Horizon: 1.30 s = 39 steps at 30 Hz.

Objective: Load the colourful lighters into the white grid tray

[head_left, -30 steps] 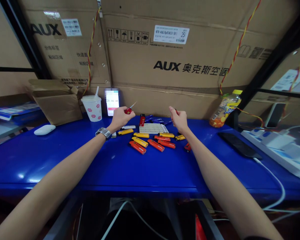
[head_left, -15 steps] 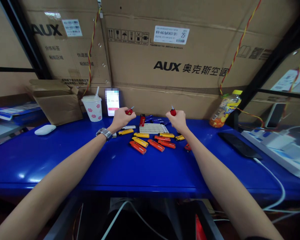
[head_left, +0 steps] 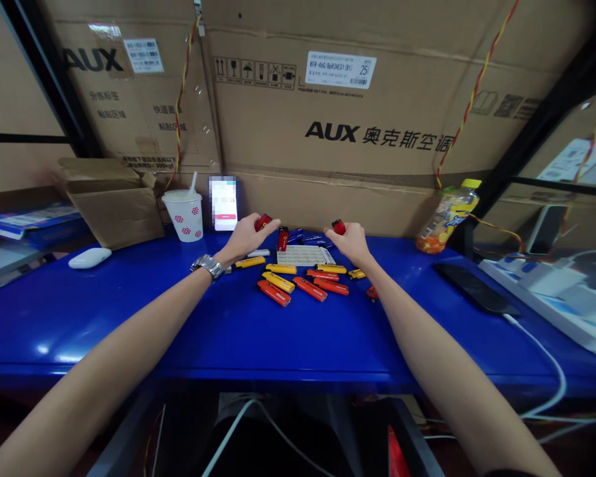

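Observation:
My left hand (head_left: pixel 248 237) is shut on a small red utility knife (head_left: pixel 263 222), and my right hand (head_left: pixel 348 242) grips a similar one (head_left: pixel 338 227). No blade shows on either knife. Both hands hover just above the far edge of a loose pile of orange and yellow utility knives. Among these are an orange knife (head_left: pixel 273 293) and a yellow knife (head_left: pixel 278 281). Just below my right fingers lies a white gridded tray (head_left: pixel 302 256), and a red knife (head_left: pixel 283 238) stands behind it.
The blue table (head_left: pixel 79 324) holds a paper cup with a straw (head_left: pixel 182 216), a lit phone (head_left: pixel 223 203), an open cardboard box (head_left: pixel 116 212) and a white mouse (head_left: pixel 90 258). On the right are a plastic bottle (head_left: pixel 447 218) and a black slab (head_left: pixel 474 289).
Both hands have dropped lower and tilted forward. The thin blades that stuck up from the red knives no longer show.

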Each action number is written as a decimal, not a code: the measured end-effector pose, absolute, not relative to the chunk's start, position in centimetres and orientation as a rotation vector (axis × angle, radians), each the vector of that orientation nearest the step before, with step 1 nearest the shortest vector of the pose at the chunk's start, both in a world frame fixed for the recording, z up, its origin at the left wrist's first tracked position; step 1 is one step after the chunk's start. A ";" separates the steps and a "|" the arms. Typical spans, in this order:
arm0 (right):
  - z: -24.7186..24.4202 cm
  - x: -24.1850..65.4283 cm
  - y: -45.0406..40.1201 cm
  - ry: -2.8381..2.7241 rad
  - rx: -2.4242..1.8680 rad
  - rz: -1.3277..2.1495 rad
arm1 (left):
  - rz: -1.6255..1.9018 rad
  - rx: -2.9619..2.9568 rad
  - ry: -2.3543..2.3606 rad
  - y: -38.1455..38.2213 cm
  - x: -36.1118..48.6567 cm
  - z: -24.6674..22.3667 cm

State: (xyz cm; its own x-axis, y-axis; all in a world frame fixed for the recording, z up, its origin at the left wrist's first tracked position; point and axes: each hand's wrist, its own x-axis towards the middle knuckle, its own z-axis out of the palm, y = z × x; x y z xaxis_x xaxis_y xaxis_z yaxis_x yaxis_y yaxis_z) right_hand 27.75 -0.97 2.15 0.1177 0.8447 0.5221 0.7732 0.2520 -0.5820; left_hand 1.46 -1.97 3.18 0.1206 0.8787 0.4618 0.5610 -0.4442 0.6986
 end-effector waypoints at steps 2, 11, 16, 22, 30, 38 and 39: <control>2.2 27.7 -1.0 -1.673 -1.528 0.079 | 1.224 2.073 1.267 -1.9 1.6 3.0; 2.0 27.9 -1.0 -1.733 -1.495 0.079 | 1.057 2.559 1.177 -2.1 2.4 3.2; 1.9 27.9 -1.0 -1.765 -1.490 0.124 | 1.051 2.570 1.190 -2.2 2.8 2.3; 1.7 27.9 -0.8 -1.816 -1.494 0.114 | 1.094 2.596 1.205 -2.1 2.9 1.7; 0.8 27.5 0.0 -1.797 -1.309 0.557 | 0.947 2.716 1.331 -1.6 2.9 1.2; 1.3 25.9 -0.8 -1.852 -1.088 0.517 | 1.011 2.767 1.376 -1.9 2.9 1.3; 1.5 25.7 -0.9 -1.865 -1.054 0.480 | 1.050 2.759 1.365 -2.0 3.0 1.4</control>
